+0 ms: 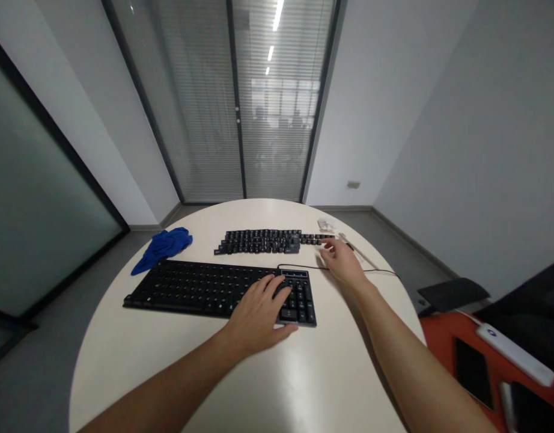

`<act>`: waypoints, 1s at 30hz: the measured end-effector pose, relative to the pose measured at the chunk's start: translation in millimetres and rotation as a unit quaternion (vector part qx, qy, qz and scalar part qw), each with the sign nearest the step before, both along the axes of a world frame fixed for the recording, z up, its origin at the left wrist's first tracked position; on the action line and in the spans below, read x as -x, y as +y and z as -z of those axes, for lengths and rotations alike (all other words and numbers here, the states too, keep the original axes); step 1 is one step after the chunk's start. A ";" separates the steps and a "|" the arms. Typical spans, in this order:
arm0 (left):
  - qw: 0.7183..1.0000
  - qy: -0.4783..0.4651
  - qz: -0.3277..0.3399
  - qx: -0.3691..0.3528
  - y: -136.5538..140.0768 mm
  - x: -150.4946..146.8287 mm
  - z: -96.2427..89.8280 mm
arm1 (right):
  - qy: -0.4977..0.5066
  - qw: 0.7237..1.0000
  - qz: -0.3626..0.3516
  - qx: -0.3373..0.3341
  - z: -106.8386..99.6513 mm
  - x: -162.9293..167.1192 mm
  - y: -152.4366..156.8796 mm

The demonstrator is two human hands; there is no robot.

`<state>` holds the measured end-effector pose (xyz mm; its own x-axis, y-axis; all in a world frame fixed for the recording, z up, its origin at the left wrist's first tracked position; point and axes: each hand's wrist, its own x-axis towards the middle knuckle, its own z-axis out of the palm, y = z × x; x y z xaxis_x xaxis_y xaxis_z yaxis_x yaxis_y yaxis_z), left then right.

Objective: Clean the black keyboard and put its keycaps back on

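A black keyboard (187,285) lies on the round table; most of its keycaps are off, while the number pad at its right end still has keys. My left hand (256,313) rests flat over the keyboard's right part, fingers spread. Behind the keyboard, loose black keycaps (259,242) stand in rows, with a smaller group of keycaps (309,239) to their right. My right hand (342,260) reaches to the right end of that smaller group, thumb and fingertips drawn together. Whatever sits between those fingertips is too small to make out.
A crumpled blue cloth (166,243) lies at the table's left. White crumpled material (325,225) and a thin stick-like tool (362,252) lie at the right. The keyboard's cable (380,270) runs over the right edge. An orange chair (443,343) holds phones and a power strip (515,355).
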<state>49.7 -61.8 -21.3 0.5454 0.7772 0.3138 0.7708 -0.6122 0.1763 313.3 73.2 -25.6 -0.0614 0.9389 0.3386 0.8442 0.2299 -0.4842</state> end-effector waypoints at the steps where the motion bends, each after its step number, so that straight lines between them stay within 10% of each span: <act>1: 1.000 0.001 -0.001 -0.001 -0.2 0.2 0.2 | -0.011 1.000 0.012 -0.003 2.3 -3.3 2.2; 10: 1.000 0.007 0.000 -0.003 -0.8 0.6 -0.4 | -0.139 0.989 0.050 -0.003 19.9 1.3 14.3; 30: 0.998 -0.062 0.002 0.002 2.4 3.3 -3.6 | -0.040 0.999 0.012 -0.015 -1.3 2.6 -2.7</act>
<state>46.4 -59.4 -17.7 0.5059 0.7763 0.3760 0.7398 -0.6146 0.2737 310.7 70.5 -24.4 -0.0676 0.9298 0.3617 0.8851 0.2232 -0.4083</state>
